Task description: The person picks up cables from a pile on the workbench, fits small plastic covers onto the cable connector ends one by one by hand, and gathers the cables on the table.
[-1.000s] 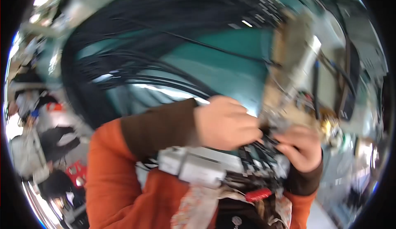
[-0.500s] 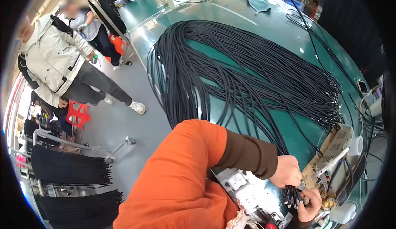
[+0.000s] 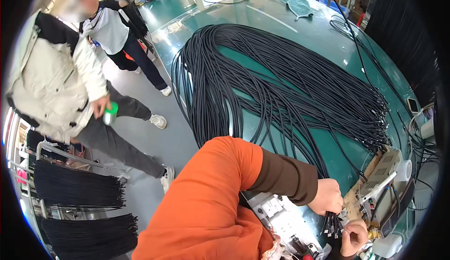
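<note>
Left hand point(image 3: 326, 196) is closed in a fist round a bundle of black cables. The connector ends point(image 3: 332, 225) poke out below the fist in a loose fan, metal tips angled downward. Right hand point(image 3: 355, 237) is just beside these ends, with fingers curled and thumb near the fingertips; whether anything is pinched there cannot be told.

The gripped cables appear to run back to the large looped bunch of black cables point(image 3: 206, 72) lying across the green table point(image 3: 328, 154). The bunch bends at its far left; one arm of it reaches right, its tips gathered near a vented housing point(image 3: 380, 168). A white fixture point(image 3: 286, 218) is below the left forearm. A white plastic bottle point(image 3: 388, 246) is to the right of the right hand.

Toward the far side of the table: a teal cloth point(image 3: 300, 8), flat. Right edge: a phone point(image 3: 412, 105).

Left side: a person in a pale jacket point(image 3: 56, 82) grips a green-topped container point(image 3: 110, 113); another person point(image 3: 112, 37) is behind. Two hanging cable bundles point(image 3: 77, 185) are on a rack in the lower left.
</note>
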`<state>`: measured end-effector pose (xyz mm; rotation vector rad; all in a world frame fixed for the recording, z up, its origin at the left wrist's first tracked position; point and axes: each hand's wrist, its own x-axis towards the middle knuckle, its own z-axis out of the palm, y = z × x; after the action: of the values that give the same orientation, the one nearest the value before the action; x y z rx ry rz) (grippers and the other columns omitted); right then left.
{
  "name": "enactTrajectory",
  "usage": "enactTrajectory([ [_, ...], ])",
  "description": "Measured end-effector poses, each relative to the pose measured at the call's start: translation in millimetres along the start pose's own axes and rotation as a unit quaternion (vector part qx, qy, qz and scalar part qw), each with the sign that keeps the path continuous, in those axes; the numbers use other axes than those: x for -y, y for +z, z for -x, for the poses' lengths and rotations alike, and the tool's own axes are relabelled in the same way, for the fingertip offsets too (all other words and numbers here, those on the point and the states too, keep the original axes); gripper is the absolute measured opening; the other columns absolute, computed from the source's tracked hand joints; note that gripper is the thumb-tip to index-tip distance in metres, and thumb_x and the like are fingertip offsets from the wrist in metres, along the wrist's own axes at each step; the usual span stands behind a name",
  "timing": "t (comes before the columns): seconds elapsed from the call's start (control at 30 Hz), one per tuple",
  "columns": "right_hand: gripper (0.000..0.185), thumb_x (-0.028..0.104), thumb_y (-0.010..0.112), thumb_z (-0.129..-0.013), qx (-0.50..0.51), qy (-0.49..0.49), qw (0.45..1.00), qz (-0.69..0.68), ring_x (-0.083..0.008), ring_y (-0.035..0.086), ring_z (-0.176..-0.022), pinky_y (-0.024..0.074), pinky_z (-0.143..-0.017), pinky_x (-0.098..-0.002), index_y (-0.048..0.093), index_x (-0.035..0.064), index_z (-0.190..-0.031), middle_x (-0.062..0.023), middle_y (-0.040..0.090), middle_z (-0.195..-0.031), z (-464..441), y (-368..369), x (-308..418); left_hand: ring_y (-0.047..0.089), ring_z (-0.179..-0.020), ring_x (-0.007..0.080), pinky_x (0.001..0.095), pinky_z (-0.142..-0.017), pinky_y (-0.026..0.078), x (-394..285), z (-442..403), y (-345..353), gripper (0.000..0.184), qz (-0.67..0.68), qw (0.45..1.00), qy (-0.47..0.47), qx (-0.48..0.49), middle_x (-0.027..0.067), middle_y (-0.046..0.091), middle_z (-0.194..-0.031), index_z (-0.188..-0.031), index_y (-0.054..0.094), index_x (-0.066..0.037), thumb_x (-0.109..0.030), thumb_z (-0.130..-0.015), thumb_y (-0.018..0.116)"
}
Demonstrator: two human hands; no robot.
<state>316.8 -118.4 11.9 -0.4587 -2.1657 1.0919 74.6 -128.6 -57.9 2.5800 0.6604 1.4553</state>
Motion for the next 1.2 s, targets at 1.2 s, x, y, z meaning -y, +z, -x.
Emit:
enactTrajectory([
  [1.2, 0.02, -0.001, 0.071, -0.06, -0.055, 0.104, 0.993, -0.019, -0.0215, 0.057, -0.064, 0.0469, -0.063, -0.0281, 0.066, -0.0026, -0.08, -0.0125, 0.063, -0.074, -8.8, 23.0, 17.4, 0.058, -0.064, 0.0235, 0.0336, -0.059, 0.047, -2.1, -6.4, -16.3, 0.016, 0.019, 0.997, -0.03, 0.072, 0.0017, 0.055, -0.069, -0.074, 0.055, -0.012, -0.016, -0.063, 0.065],
])
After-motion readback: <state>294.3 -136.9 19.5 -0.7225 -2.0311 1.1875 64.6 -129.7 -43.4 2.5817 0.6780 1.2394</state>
